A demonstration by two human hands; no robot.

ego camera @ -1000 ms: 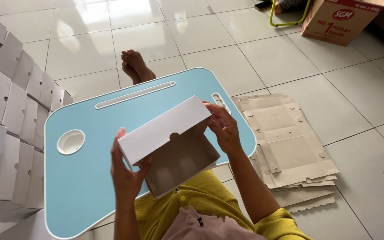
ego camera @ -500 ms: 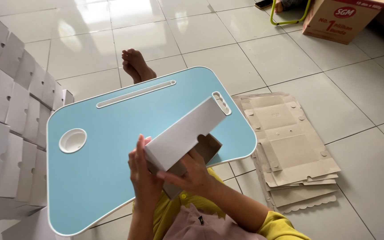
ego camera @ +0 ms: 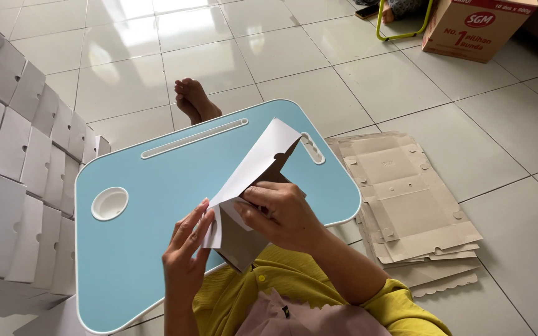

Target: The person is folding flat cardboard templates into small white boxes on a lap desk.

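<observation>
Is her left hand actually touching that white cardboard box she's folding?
Touching. The head view shows the left hand with its fingers pressed flat against the edge of the white box.

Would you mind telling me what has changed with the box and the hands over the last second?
The white cardboard box, earlier held broadside with a hand at each end, has been turned on edge. The right hand moved from its far end down to the near flaps, and the left hand now presses flat against the near side. The blue lap table, flat blanks and stacked boxes stayed put.
</observation>
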